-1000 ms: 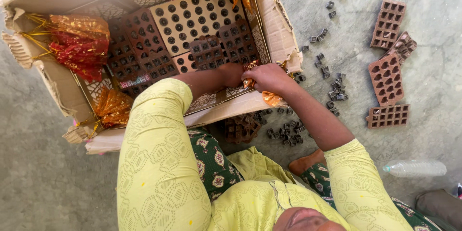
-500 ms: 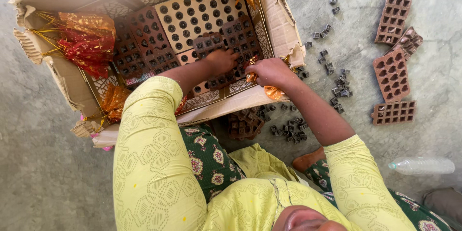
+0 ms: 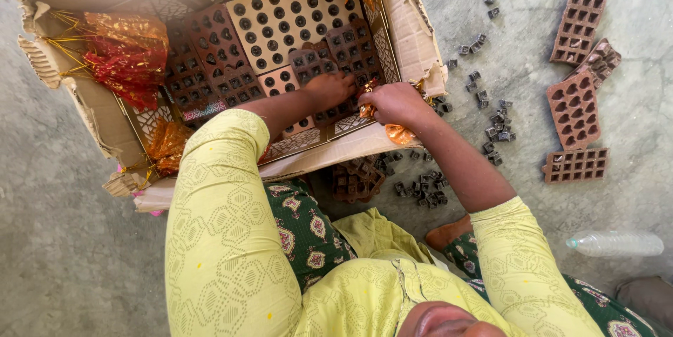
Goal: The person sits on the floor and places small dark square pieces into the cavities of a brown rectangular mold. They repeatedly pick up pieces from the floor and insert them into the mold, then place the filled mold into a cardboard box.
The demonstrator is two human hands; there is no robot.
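My left hand (image 3: 329, 88) reaches into a torn cardboard box (image 3: 84, 98) and rests, fingers curled, on a dark brown mould tray (image 3: 340, 53) full of small square pieces. Whether it grips the tray I cannot tell. My right hand (image 3: 396, 102) is at the box's near right corner, closed on a crinkled gold foil wrapper (image 3: 399, 133). More brown mould trays (image 3: 210, 56) and a pale perforated tray (image 3: 287, 14) lie in the box.
Red and gold foil bundles (image 3: 123, 53) fill the box's left side. On the grey floor to the right lie several small dark pieces (image 3: 491, 109), brown mould trays (image 3: 575, 109) and a clear plastic bottle (image 3: 617, 244). More dark pieces (image 3: 357, 179) sit by my lap.
My left hand has slid a little farther into the box onto the dark tray. My right hand has stayed at the box corner with the gold foil.
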